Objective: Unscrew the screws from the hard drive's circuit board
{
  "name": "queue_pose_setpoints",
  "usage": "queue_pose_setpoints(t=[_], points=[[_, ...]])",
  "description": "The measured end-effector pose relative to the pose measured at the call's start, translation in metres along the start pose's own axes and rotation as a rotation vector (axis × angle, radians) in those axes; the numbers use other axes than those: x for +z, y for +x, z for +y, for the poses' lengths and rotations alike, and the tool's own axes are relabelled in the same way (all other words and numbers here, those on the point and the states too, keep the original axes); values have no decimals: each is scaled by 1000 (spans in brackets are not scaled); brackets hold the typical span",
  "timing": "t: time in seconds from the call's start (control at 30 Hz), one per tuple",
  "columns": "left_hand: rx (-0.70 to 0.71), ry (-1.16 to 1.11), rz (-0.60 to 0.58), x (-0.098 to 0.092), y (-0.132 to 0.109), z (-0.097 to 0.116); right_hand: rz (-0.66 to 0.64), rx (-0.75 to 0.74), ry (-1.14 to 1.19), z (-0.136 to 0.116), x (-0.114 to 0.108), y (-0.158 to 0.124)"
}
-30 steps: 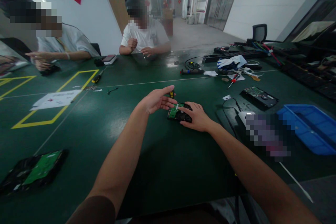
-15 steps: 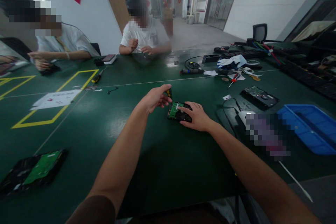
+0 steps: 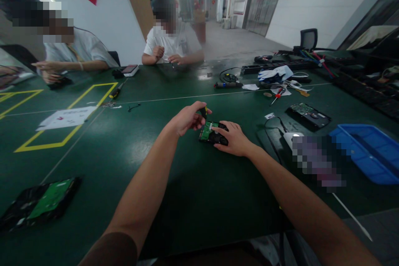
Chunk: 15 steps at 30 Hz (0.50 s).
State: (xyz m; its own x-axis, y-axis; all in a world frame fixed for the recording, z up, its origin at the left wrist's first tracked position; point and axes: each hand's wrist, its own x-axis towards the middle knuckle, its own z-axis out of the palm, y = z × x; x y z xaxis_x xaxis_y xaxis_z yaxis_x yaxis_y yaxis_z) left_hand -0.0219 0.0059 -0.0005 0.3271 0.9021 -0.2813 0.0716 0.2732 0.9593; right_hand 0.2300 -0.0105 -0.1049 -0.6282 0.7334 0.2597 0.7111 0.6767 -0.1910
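Observation:
A hard drive (image 3: pixel 205 132) lies on the green table (image 3: pixel 187 195) with its green circuit board facing up. My right hand (image 3: pixel 233 138) is closed over the drive's right side, thumb and fingers along its edges. Above the drive's upper left edge, my left hand (image 3: pixel 190 119) grips a screwdriver with a black and yellow handle (image 3: pixel 203 112). The handle stands roughly upright between thumb and fingers. Its tip is hidden, so I cannot tell whether it touches a screw.
Another hard drive (image 3: pixel 308 115) lies at right, near a blue tray (image 3: pixel 368 153) and a corded phone. A third drive (image 3: pixel 42 203) sits front left. A red screwdriver (image 3: pixel 278 94), gloves (image 3: pixel 274 74) and a black-yellow screwdriver (image 3: pixel 116 91) lie farther back. Two people (image 3: pixel 174 41) sit opposite.
My left fingers have shifted slightly right and curled around the screwdriver handle, with the index finger now across its top. My right hand and the hard drive have stayed in place.

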Motion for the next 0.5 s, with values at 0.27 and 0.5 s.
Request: queue_pose_setpoints(t=[0.27,0.5], points=[[-54,-47,-105,3,2,-3,2,9,1,-1,1,1],[-60,-105,-119,-1,3,-4,-5,7,4,-1,0,0]])
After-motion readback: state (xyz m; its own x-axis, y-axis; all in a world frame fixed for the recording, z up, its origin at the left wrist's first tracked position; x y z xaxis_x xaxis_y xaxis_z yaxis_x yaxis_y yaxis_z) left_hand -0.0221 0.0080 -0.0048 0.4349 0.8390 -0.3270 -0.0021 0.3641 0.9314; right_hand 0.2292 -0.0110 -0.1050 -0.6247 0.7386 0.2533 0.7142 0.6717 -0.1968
